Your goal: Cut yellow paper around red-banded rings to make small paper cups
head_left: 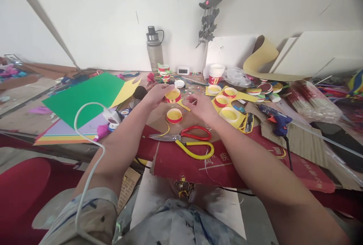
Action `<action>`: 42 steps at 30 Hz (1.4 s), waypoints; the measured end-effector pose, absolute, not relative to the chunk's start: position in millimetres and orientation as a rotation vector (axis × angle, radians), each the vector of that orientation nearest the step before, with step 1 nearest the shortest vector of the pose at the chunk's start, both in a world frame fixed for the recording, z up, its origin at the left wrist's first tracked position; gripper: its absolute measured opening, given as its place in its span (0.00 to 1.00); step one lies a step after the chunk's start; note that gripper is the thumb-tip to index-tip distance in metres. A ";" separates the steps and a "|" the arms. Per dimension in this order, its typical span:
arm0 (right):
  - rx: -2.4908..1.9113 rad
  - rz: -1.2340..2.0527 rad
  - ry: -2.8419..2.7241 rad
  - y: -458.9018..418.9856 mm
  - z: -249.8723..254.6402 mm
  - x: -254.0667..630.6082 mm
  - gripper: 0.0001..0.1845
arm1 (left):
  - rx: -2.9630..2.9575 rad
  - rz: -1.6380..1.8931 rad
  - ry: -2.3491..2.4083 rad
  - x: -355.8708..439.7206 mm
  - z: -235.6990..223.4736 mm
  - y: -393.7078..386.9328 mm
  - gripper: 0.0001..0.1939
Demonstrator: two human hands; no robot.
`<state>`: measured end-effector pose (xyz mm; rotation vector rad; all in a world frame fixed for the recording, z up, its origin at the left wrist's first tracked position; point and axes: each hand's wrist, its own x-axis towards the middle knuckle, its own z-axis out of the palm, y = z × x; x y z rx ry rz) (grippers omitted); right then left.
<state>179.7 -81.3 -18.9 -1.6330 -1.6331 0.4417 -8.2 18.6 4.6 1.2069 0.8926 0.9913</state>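
My left hand is closed round a short cut-down paper cup with a yellow inside and a red band, held just above the table. My right hand is beside it on the right, fingers pinched on the end of a yellow paper strip that runs toward the cup. A second cut-down cup stands on the table just below the hands. Two pairs of scissors lie nearer me, one red-handled and one yellow-handled.
Several more cut cups sit on yellow paper to the right, by a stack of paper cups. A blue glue gun lies right. Green card and coloured sheets lie left. A water bottle stands by the wall.
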 end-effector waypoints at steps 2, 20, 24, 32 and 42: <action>-1.620 0.422 -1.611 -83.6 -14.2 183.6 0.05 | 1.489 0.837 0.911 -9.1 5.5 14.3 0.13; -1.629 0.206 -1.748 -82.5 -2.5 186.7 0.07 | 2.024 0.432 0.849 -19.0 27.6 -3.3 0.31; -1.626 0.190 -1.717 -83.2 -2.4 187.3 0.08 | 2.267 0.327 0.769 -17.3 25.8 -6.2 0.41; -1.620 0.195 -1.684 -79.7 -9.2 192.1 0.07 | 2.712 -0.177 0.972 -23.7 33.5 1.2 0.50; -1.680 0.117 -1.533 -76.3 -4.7 209.8 0.06 | 2.580 0.216 1.269 -42.2 15.4 35.0 0.50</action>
